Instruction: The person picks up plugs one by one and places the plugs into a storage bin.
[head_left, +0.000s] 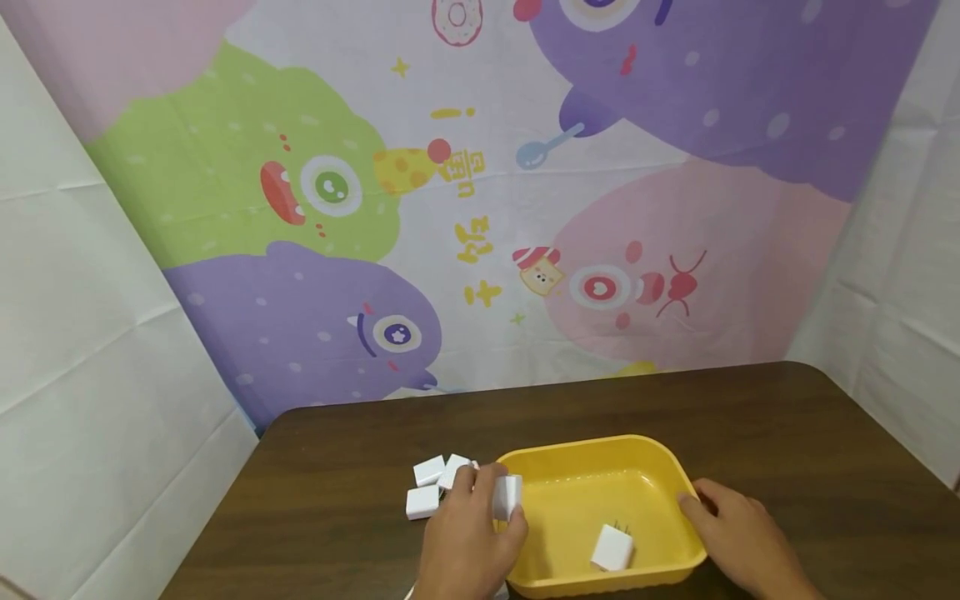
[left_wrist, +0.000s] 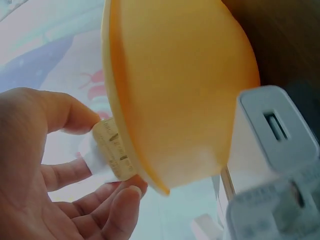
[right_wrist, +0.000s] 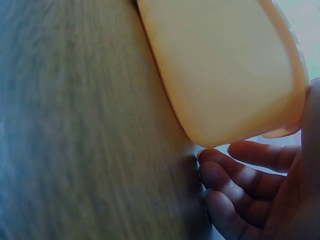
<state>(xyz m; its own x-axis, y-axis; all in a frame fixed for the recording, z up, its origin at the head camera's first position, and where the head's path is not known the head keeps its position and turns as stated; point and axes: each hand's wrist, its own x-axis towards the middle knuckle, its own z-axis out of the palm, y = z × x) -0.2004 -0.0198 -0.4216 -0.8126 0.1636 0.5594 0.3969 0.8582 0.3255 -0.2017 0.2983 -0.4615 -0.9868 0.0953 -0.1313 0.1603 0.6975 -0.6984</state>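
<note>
My left hand (head_left: 467, 533) pinches a white charger plug (head_left: 508, 493) between thumb and fingers at the left rim of a yellow plastic basin (head_left: 573, 450). In the left wrist view, the held charger's pronged face (left_wrist: 116, 150) is turned toward the basin's outer wall. Over at the right rim, my right hand (head_left: 750, 533) holds the basin, thumb on the edge and the other fingers curled below it outside. Another white charger plug (head_left: 612, 547) lies inside the basin near the front, its prongs pointing to the back.
Left of the basin, several white chargers (head_left: 423, 502) lie in a loose group on the dark wooden table (head_left: 345, 500), partly hidden by my left hand. One near charger (left_wrist: 278, 130) shows its USB port. A cartoon-printed cloth (head_left: 480, 350) hangs behind the table, with white cloth at both sides.
</note>
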